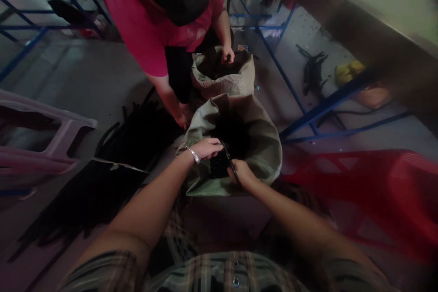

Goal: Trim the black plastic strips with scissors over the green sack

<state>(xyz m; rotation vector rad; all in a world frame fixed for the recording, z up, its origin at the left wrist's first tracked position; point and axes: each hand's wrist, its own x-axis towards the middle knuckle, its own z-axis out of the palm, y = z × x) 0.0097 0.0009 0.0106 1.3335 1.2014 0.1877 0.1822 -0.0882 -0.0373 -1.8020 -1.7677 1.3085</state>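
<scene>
Over the mouth of an open woven sack (268, 146), both of my hands work close together. My right hand (242, 172) is closed round the dark handles of scissors (226, 151), whose blades point up and left. Beside the blade tips, my left hand (208, 148), with a silver bracelet at the wrist, has its fingers pinched together. Whatever sits in that pinch is too dark to make out. Black material (219, 166) lies inside the sack, its shape lost in shadow.
Opposite me, a person in a pink shirt (140, 23) reaches into a second sack (222, 84). A tied bundle of long black strips (102, 182) lies on the floor at left, near a pale plastic stool (68, 132). Red plastic seating (369, 178) and a blue-framed table (325, 100) stand right.
</scene>
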